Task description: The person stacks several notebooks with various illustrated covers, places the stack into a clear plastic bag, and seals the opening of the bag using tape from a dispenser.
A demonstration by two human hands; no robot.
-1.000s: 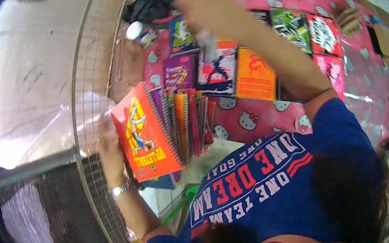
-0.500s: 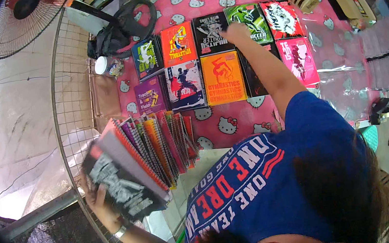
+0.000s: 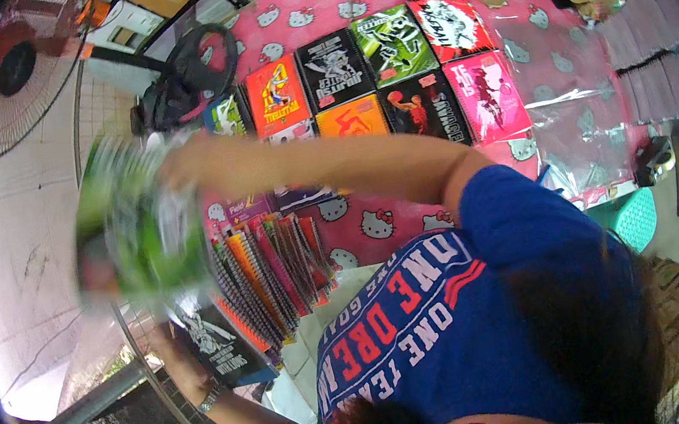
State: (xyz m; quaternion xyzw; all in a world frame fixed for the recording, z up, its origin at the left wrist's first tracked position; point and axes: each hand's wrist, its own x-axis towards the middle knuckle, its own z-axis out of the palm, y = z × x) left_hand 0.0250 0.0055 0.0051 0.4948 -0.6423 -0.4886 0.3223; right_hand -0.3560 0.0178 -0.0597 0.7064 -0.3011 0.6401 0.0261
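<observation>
So the right hand (image 3: 179, 169) has a green notebook (image 3: 136, 230) pinched near its upper right edge, held up off to the left of the pink cloth (image 3: 401, 225). It's super blurry, so don't ask me how each finger sits. That forearm reaches right across the notebooks laid out on the table and hides parts of a few.

Left hand (image 3: 171, 350) is lower down, against the outer side of a black notebook (image 3: 215, 344) at the left end of the stack (image 3: 263, 282). Its fingers are mostly hidden, so I can't tell if they're spread or gripping. There's a silver watch (image 3: 209, 397) on that wrist.

The stack is a bunch of spiral notebooks side by side, coils showing (kinda satisfying tbh). Beyond it, more lie flat in two rows: an orange one (image 3: 277, 96), a red one (image 3: 452, 24) and a pink one (image 3: 489, 98) among them. A fan (image 3: 16, 70) is at upper left, and a teal stool (image 3: 634, 220) stands off to the right.
</observation>
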